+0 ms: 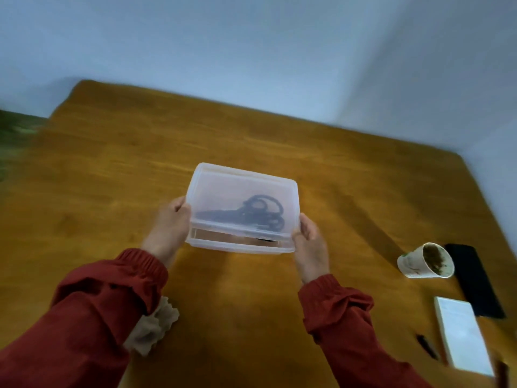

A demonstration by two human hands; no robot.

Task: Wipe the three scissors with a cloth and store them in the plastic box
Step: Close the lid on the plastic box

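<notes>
Wooden worktop. Lidded plastic box, dark scissors inside. Grip of left hand and right hand: pinching its near corners.

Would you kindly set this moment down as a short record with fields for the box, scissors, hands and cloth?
box: translucent plastic, lid on, over the table
scissors: dark, inside the box, seen through the lid; number unclear
left grip: holds the box's near left corner
right grip: holds the box's near right corner
cloth: crumpled on the table by the left sleeve
right side of table: cup, phone, notebook, pen
</notes>
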